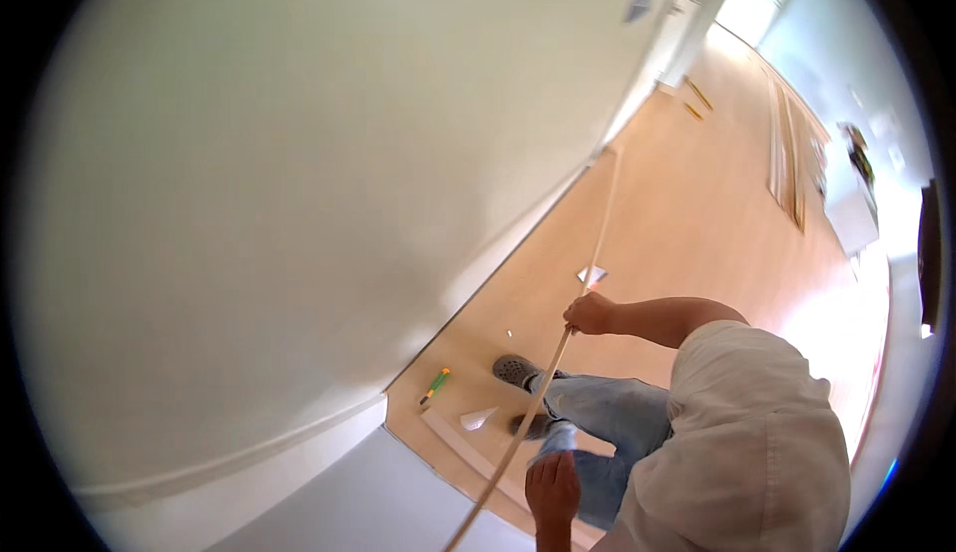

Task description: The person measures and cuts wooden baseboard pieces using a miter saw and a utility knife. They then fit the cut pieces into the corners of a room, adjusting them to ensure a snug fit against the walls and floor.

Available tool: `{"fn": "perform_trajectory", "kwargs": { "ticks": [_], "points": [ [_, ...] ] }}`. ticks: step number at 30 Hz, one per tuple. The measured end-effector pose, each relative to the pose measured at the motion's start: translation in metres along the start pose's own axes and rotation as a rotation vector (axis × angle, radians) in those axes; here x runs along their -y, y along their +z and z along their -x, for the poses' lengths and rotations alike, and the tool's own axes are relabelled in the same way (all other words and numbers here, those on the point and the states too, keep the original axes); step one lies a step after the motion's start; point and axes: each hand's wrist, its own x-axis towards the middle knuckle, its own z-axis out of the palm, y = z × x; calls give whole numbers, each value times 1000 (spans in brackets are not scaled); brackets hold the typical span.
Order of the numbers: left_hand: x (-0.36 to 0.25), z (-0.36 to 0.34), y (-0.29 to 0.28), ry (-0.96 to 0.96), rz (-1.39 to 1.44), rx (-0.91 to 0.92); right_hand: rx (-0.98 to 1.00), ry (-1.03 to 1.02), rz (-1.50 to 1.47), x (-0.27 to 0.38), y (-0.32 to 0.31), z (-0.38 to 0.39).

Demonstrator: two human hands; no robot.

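My right hand [590, 313] is closed around a long, thin pale wooden strip [531, 417], which runs diagonally from the lower edge up toward the base of the wall. My left hand [553, 484] is near my jeans-clad leg [607, 403], beside the strip; its fingers are curled and whatever may be in them is hidden. Below the wall lie a green-and-yellow tool [435, 386], a white folded scrap [476, 419] and a pale board [455, 437]. A small white piece [586, 274] lies by the strip, beyond my right hand.
A pale wall [299, 204] with white skirting fills the left side, meeting the wooden floor [687, 214]. Several long strips [787, 154] lie at upper right near a white box-like object [851, 216]. Two short yellow items [698, 97] lie toward the far doorway.
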Motion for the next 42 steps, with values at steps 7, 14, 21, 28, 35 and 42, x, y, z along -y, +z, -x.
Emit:
{"fn": "perform_trajectory", "kwargs": {
  "ticks": [7, 14, 21, 28, 35, 42],
  "points": [
    [-91, 30, -37, -205, -522, -16, 70, -33, -191, 73, -46, 152],
    [-150, 141, -20, -213, -606, 176, 0, -1, -380, 103, -13, 305],
    [-287, 55, 24, 238, -574, 99, -44, 124, -424, 8, 0, 461],
    [-411, -93, 139, 620, -583, 365, 98, 433, -761, -110, 52, 590],
    [-553, -299, 275, 846, -441, 764, -67, 734, -827, -255, 8, 741],
    [-708, -462, 355, 863, -249, 904, 46, 887, -797, -380, -51, 869]
  ]
}}
